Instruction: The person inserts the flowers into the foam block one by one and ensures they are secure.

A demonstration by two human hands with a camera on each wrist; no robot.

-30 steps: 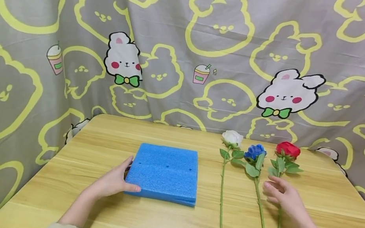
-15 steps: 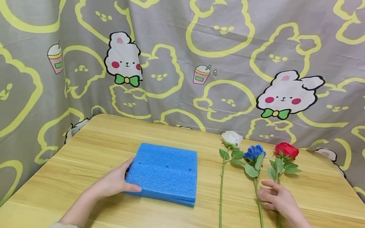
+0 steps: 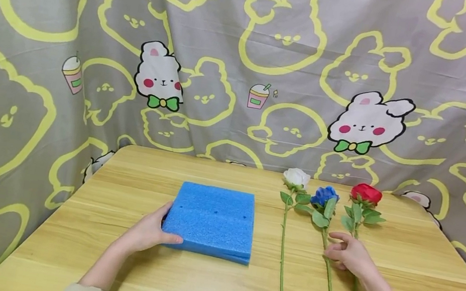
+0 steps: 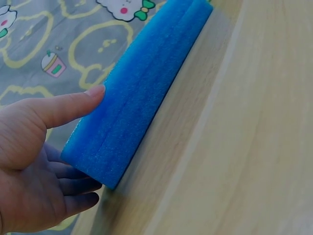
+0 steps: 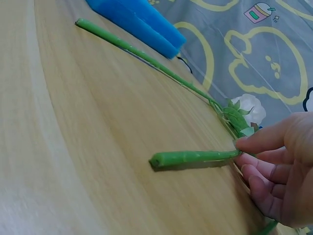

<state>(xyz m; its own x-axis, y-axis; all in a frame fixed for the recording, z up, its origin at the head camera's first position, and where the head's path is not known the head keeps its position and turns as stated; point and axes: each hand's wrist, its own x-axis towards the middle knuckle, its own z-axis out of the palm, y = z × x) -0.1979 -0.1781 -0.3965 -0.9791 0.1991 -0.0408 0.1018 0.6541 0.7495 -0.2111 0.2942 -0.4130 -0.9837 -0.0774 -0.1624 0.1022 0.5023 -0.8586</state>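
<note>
At lower centre of the frame, I see the left hand (image 3: 148,229) holding the flat, squarish blue foam block (image 3: 212,221) by its left side. Right of centre, the right hand (image 3: 350,255) pinches the blue-petalled, green-stemmed rose (image 3: 320,219), which lies between a white-petalled rose (image 3: 296,177) and a red-petalled rose (image 3: 365,193) on the pale wooden desk (image 3: 192,284).

Cartoon-print grey curtain (image 3: 228,28) behind seemingly wooden table (image 3: 192,286)
</note>
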